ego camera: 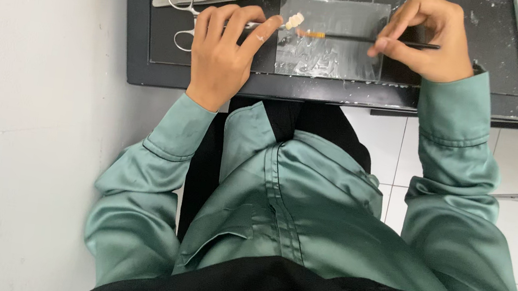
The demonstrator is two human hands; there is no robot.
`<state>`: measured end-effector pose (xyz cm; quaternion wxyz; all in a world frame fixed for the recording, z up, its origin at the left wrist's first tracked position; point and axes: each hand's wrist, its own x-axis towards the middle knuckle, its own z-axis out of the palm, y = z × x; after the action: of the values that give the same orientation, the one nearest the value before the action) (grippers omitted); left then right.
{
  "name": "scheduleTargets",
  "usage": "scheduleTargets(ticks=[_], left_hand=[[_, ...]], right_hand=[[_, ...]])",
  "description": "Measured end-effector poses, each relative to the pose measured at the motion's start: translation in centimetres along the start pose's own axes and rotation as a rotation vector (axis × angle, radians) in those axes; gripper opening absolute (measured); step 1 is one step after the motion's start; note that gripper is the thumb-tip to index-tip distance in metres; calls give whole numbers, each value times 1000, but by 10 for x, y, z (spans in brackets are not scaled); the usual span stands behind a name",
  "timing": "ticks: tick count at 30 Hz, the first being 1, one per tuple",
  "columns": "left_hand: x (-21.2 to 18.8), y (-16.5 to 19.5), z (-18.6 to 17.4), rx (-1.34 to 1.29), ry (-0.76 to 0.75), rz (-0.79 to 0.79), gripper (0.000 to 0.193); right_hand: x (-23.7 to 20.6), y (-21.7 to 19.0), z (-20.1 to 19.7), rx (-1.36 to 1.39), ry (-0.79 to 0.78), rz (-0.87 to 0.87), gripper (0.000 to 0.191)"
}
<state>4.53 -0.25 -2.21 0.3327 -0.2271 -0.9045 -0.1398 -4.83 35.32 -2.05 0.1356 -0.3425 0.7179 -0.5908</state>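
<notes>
The left hand (222, 47) pinches a small whitish tooth piece (295, 20) at its fingertips (light, brittle, likely slippery; best held by the sides). Just beside it, the right hand (430, 38) grips a thin black brush (366, 40).

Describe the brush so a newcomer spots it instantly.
Start at the black tray on the desk, then the clear glass slab on it. The brush lies level above the slab in the right hand: thin black handle, orange tip, unlike the metal scissors at left.
</notes>
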Motion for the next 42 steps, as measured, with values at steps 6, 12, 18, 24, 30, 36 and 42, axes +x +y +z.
scheduleTargets(ticks=[6, 12, 18, 24, 30, 36, 42], left_hand=[[-5, -1, 0, -32, -5, -11, 45], [-8, -5, 2, -63, -4, -10, 41], [-11, -4, -1, -93, -9, -2, 40], [-6, 3, 1, -74, -24, -14, 38], [-4, 4, 7, -105, -39, -21, 38], [-1, 3, 8, -109, -64, -36, 37], [0, 2, 9, -122, -83, -49, 39]], right_hand=[[-2, 1, 1, 45, 43, -5, 23], [-5, 0, 2, -48, 107, -68, 20], [-13, -3, 5, -38, 68, -32, 22], [-30, -2, 12, -65, 215, -69, 23], [-31, -9, 13, -365, 154, -152, 21], [-22, -25, 20, -54, 273, 104, 20], [-18, -19, 16, -226, 242, -12, 21]])
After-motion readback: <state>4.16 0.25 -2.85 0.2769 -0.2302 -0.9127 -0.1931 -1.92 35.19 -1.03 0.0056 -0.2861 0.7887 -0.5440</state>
